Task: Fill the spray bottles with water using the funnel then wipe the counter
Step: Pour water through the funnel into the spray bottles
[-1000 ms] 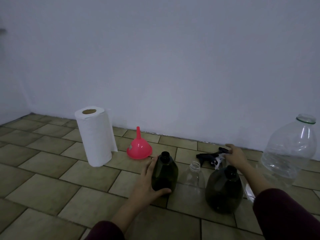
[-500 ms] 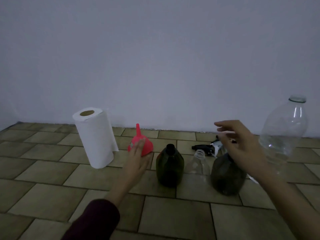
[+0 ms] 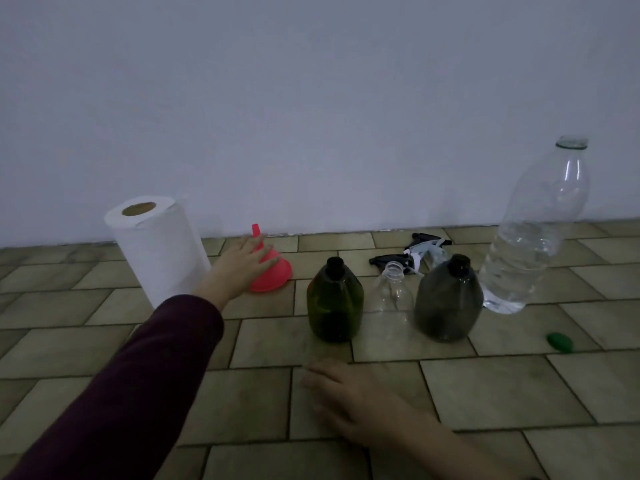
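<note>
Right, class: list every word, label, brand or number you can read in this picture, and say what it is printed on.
None can be read.
paper towel roll: plain white, no print.
funnel: no marking shown.
green bottle, clear bottle, dark bottle: no labels visible.
large water bottle: no label visible.

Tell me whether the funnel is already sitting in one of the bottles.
No, the funnel stands upside down on the tiled counter beside the paper towel roll, under the left hand.

The left hand [image 3: 242,263] reaches far forward with fingers spread, while the right hand [image 3: 349,398] lies flat, fingers straight.
</note>
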